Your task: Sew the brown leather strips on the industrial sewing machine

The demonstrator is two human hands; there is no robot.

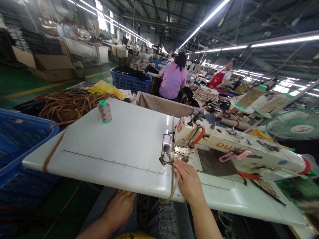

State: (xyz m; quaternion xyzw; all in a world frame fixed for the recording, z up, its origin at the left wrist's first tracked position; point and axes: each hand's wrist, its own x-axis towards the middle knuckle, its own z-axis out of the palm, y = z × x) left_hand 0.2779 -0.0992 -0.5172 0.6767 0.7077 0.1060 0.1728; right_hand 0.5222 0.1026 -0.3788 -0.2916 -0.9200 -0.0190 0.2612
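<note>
A narrow tan strap (176, 184) runs from under the machine head, across the table and over its front edge. My right hand (186, 179) holds it close to the metal needle plate, fingers together over it and thumb beside it. The white sewing machine (211, 136) stands just beyond that hand, with a pink clip (235, 155) on its arm. Below the table's front edge, by my lap, is my left hand (121, 207); the edge hides its fingertips, so I cannot make out any grip. A spool of grey-brown thread (104, 112) stands upright on the white table (119, 132).
Left of the table, a blue basket (27, 132) stands near a heap of brown straps (67, 106). A brown strap (56, 149) crosses the table's left end. A cloth-lined bin (161, 103) borders the far side. A fan (294, 124) stands right; co-workers (173, 79) are ahead.
</note>
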